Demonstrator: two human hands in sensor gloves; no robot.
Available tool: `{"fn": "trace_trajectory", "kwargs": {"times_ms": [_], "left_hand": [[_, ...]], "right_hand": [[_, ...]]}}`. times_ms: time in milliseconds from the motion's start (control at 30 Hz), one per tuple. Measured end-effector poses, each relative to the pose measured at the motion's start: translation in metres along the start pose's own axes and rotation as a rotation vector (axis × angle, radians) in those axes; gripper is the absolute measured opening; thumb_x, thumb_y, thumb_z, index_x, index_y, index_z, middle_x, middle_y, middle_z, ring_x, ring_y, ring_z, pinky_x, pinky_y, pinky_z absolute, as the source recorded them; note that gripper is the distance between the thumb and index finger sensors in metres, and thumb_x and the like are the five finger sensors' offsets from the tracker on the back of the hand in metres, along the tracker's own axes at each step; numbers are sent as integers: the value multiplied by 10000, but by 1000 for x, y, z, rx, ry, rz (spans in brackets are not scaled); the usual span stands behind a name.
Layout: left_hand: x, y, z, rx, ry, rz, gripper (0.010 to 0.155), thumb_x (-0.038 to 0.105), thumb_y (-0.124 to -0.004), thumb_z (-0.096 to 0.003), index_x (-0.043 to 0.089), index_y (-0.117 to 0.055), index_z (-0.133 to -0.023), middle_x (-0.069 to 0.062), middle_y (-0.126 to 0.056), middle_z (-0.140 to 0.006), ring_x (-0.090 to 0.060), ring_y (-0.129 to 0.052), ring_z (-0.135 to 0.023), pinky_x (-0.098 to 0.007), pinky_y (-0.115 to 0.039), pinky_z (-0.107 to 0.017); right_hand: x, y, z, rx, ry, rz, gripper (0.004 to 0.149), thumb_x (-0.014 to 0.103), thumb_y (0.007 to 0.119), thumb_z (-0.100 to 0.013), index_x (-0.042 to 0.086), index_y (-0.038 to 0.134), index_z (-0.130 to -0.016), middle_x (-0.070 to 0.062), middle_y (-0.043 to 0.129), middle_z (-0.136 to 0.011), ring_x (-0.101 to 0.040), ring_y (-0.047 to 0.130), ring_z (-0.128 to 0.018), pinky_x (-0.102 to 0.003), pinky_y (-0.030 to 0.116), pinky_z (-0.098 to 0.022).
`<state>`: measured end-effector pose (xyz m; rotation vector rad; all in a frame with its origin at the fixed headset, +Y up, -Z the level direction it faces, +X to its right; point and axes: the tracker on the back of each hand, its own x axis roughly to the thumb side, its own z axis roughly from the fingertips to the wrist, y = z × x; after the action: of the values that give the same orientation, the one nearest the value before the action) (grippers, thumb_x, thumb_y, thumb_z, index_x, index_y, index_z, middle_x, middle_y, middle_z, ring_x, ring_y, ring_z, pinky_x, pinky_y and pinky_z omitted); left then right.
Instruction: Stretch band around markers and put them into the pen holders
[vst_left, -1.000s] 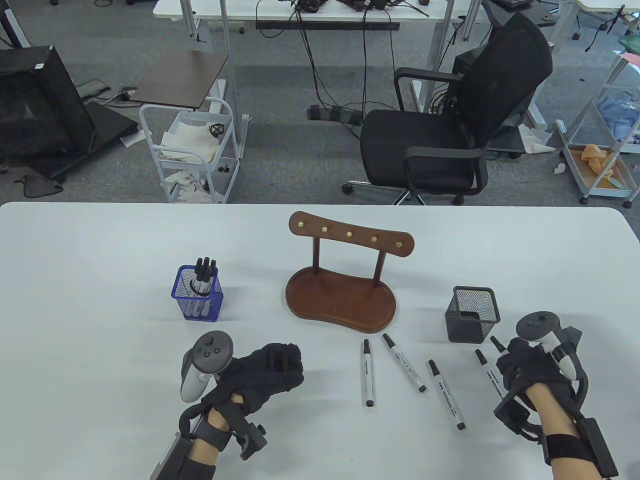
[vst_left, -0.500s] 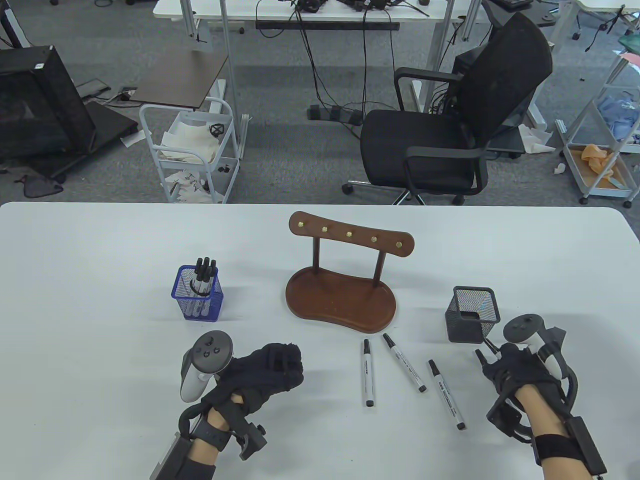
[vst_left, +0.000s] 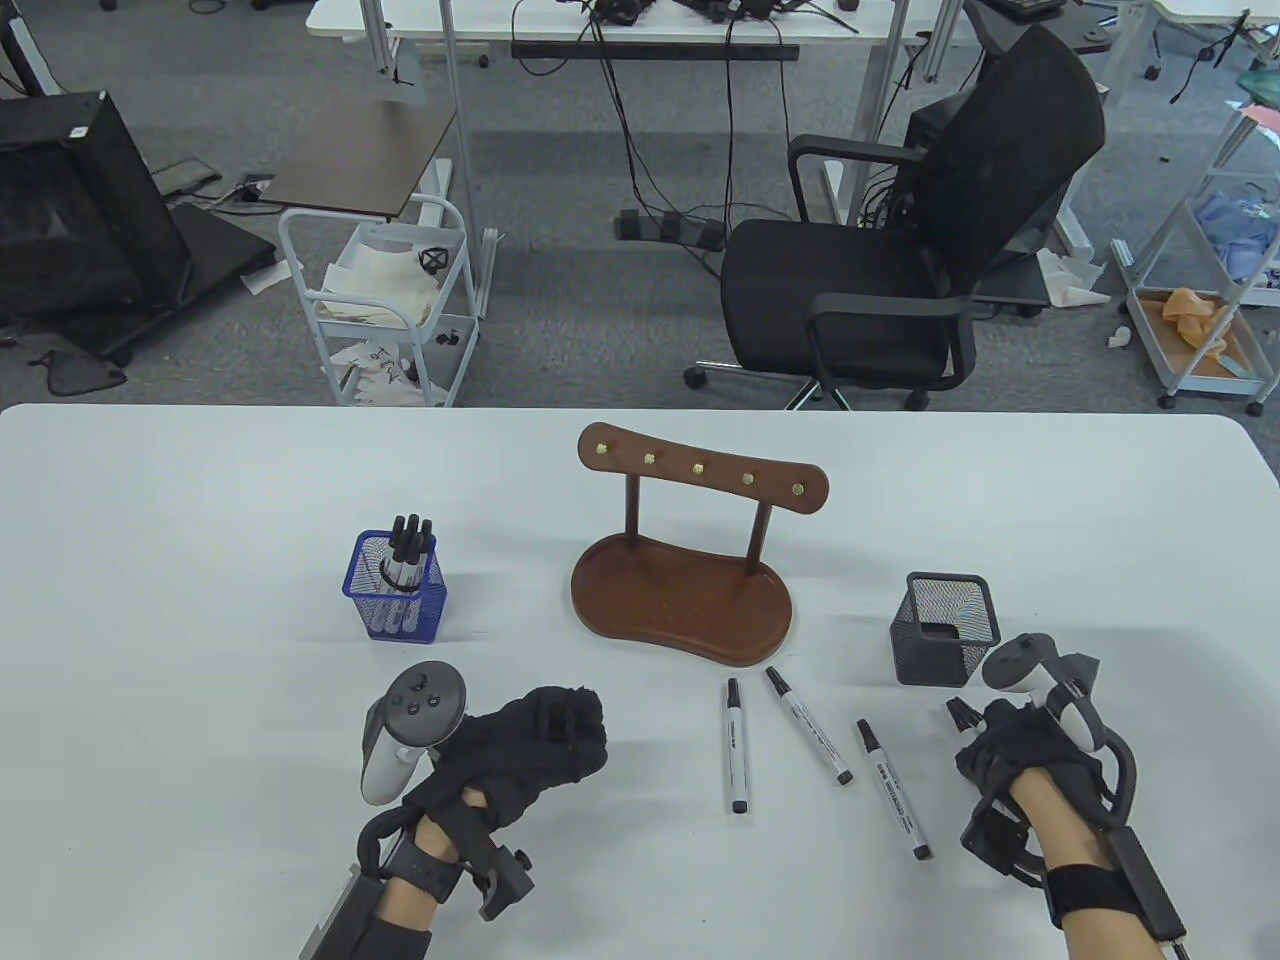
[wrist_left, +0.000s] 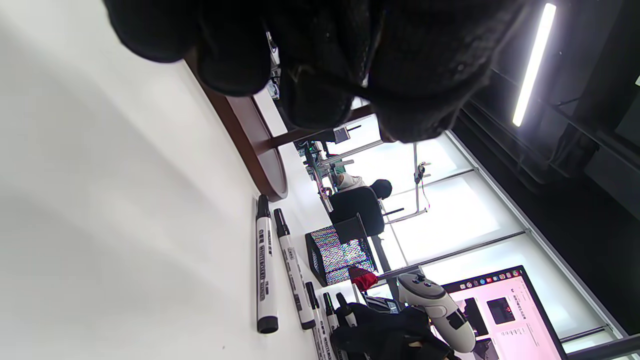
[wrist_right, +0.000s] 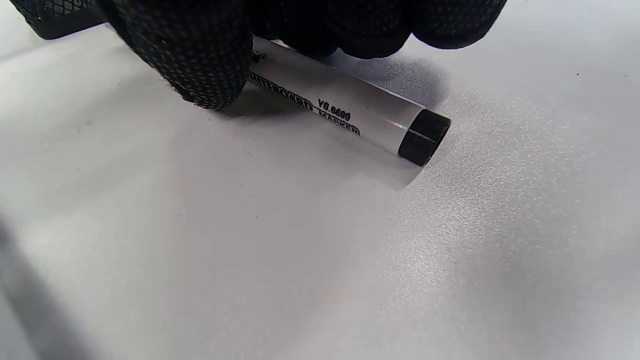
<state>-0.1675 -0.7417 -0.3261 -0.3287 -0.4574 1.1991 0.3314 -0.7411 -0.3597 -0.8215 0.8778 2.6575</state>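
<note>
My right hand (vst_left: 985, 740) lies on the table in front of the black mesh holder (vst_left: 945, 628), its fingers curled over two white markers whose black caps (vst_left: 960, 710) poke out to the left. The right wrist view shows one marker (wrist_right: 350, 112) under those fingers, lying flat on the table. Three more markers (vst_left: 737, 745) (vst_left: 808, 738) (vst_left: 892, 790) lie loose between my hands. My left hand (vst_left: 565, 730) rests as a fist at the lower left; nothing shows plainly inside it. The blue mesh holder (vst_left: 397, 590) contains a bundle of markers.
A brown wooden stand (vst_left: 685, 600) with a peg rail sits mid-table behind the loose markers. The table's far edge (vst_left: 640, 408) backs onto an office chair and a cart on the floor.
My right hand has slid left and a little nearer, drawing the two right-hand markers together under its fingers. The left hand and the loose markers have not moved.
</note>
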Motion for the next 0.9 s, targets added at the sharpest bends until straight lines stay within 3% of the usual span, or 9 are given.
{"fn": "trace_trajectory", "kwargs": {"times_ms": [233,900], "left_hand": [[0,0,0,1,-2,2,637,375,-919,-512,103,-653,-1022,-78,-898,-923,-381,-775,-904,-622,-640,-674],[0,2,1,7,-2,14,632,373,-918,-513,103,-655,-1021,-76,-899,-922,-379,-777,-904,-621,-642,-674]], "right_hand": [[7,3,1,-18,0,34,520,319,828,-533,221,574,-977,-52,728,-878,-292,798,-694,-570,665,-627],[31,3,17,7,-165,35,481,375,696,-548,232,498,-963,-34,644,-951,-306,716,-800,-556,603,-688]]}}
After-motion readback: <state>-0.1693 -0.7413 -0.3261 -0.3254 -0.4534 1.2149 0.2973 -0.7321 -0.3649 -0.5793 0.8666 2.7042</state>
